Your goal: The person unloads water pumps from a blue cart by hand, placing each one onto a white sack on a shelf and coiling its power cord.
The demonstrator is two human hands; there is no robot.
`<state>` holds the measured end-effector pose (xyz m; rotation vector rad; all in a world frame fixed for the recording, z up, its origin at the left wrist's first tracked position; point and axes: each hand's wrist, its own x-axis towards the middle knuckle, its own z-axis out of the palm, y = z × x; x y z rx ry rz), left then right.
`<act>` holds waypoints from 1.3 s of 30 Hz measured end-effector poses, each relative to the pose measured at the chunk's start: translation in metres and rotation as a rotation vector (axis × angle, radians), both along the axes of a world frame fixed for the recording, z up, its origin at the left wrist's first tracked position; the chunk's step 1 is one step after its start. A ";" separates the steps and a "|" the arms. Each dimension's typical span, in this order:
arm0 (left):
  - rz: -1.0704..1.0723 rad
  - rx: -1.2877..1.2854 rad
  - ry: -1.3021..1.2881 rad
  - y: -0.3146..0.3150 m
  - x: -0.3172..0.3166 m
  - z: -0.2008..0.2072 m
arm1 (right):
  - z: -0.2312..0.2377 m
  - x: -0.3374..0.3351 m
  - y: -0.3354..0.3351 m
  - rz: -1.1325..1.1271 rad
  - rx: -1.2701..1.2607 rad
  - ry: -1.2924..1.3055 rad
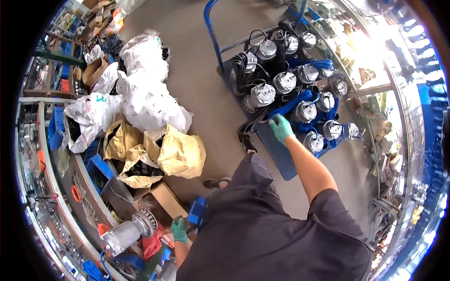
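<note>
My right hand, in a green glove, reaches over the near edge of a flat blue cart. Its fingers are slightly apart, close to a blue cable, with no object visible in them. Silver cylindrical motor-like units with black or blue cables stand packed together on the cart. Low on the left, my left hand, also gloved in green, hangs beside a small blue bin and a cardboard box. Its fingers look loosely extended, with nothing seen in them. A larger silver motor-like unit lies on its side nearby.
White plastic sacks and yellow sacks with dark contents crowd the left. Metal shelving holding parts runs along that side. More loaded shelving stands to the right. The cart's blue handle rises at its far end.
</note>
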<state>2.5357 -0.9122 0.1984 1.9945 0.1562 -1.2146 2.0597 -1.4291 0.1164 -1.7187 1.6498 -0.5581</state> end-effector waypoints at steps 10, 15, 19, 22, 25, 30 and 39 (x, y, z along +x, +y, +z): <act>0.038 0.091 0.080 -0.009 -0.156 0.065 | -0.074 0.027 -0.201 0.666 0.224 0.324; 0.144 0.196 0.119 -0.018 -0.193 0.076 | -0.092 0.035 -0.186 0.449 0.488 -0.065; 0.213 0.175 0.138 -0.026 -0.206 0.068 | -0.075 0.047 -0.180 0.599 0.352 0.331; 0.222 0.156 0.144 -0.038 -0.211 0.056 | -0.064 0.053 -0.158 0.671 0.319 0.412; 0.193 0.121 0.155 -0.039 -0.217 0.040 | -0.064 0.054 -0.153 0.620 0.327 0.343; 0.123 0.157 0.156 -0.064 -0.216 0.035 | -0.010 0.090 -0.140 0.625 0.439 0.241; 0.102 0.001 0.235 -0.205 -0.174 0.013 | 0.156 0.182 -0.099 0.721 0.462 0.040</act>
